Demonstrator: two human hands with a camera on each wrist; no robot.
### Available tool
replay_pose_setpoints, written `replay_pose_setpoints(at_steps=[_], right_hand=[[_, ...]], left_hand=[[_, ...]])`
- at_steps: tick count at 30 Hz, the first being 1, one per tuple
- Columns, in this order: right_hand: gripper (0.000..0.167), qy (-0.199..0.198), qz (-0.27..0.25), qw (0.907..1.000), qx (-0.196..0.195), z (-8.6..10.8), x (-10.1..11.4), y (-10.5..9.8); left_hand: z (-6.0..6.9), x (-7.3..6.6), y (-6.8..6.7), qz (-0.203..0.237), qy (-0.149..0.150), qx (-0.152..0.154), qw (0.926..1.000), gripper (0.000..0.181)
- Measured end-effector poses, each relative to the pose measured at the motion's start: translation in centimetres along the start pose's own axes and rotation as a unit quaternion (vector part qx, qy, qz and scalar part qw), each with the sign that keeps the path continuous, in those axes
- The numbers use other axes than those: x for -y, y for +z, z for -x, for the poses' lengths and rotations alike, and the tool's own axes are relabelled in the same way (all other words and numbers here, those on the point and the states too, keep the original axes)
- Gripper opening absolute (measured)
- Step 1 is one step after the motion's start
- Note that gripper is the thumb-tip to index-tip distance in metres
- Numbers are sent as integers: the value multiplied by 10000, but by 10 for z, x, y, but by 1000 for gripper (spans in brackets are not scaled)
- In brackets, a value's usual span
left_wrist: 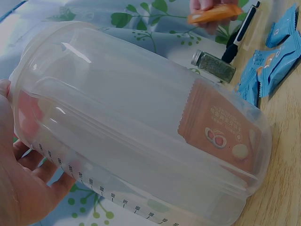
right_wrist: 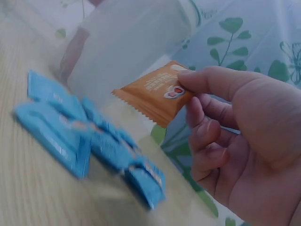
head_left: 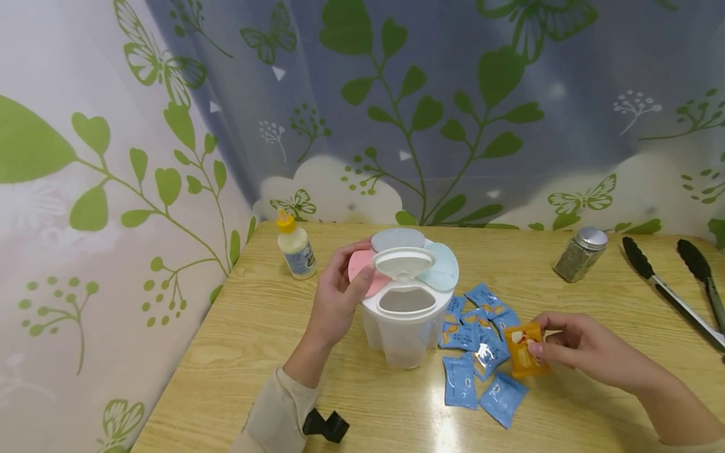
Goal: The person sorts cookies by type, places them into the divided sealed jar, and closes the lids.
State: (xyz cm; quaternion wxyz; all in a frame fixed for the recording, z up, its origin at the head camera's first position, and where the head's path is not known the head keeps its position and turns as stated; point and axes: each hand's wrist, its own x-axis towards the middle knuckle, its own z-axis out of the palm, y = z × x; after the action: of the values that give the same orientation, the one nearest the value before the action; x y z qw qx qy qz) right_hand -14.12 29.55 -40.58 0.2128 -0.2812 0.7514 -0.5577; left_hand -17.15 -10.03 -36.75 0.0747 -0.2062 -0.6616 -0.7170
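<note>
While the left hand (head_left: 333, 303) steadies the translucent container (head_left: 404, 343), its thumb lies over the edge of the pink lid (head_left: 362, 258) and its fingers curl round the side, so the hand is clamped on the container. Container upright on the wooden table (head_left: 238, 352); dark scale marks run down one wall. Its top carries further lids: a grey-blue lid (head_left: 398, 239) at the back and a pale aqua lid (head_left: 444, 267) at the right, both down. The white front lid (head_left: 403, 262) is flipped up, leaving the front opening (head_left: 406, 301) uncovered.

Right hand (head_left: 589, 347): thumb and forefinger together on an orange packet (head_left: 522, 360), pinching it by one edge. In the head view the packet is to the right of the container, well apart from the opening, beside a loose group of blue packets (head_left: 488, 352). Two of these lie nearest the person, a little apart from the cluster.

Seen through the wall in the left wrist view, an orange-brown packet (left_wrist: 221, 129) sits inside, low down; which compartment, cannot tell.

Further out: yellow-capped bottle (head_left: 297, 255) behind the left hand; metal-topped jar (head_left: 580, 255) and black-tipped tongs (head_left: 680, 306) at right. Leaf-patterned curtain (head_left: 453, 179) behind.
</note>
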Motion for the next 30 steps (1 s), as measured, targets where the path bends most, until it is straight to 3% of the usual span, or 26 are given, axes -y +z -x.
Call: replay_pose_setpoints(at_steps=[11, 21, 30], right_hand=[[21, -749, 27, 9951, -642, -21, 35, 19], [17, -861, 185, 9878, -1286, -45, 71, 37], [14, -846, 88, 9879, -1293, -71, 106, 49]], left_hand=[[-1, 1, -1, -13, 14, -22, 10000, 44], [-1, 1, 1, 75, 28, -18, 10000, 42], [0, 1, 1, 108, -48, -6, 9999, 43]])
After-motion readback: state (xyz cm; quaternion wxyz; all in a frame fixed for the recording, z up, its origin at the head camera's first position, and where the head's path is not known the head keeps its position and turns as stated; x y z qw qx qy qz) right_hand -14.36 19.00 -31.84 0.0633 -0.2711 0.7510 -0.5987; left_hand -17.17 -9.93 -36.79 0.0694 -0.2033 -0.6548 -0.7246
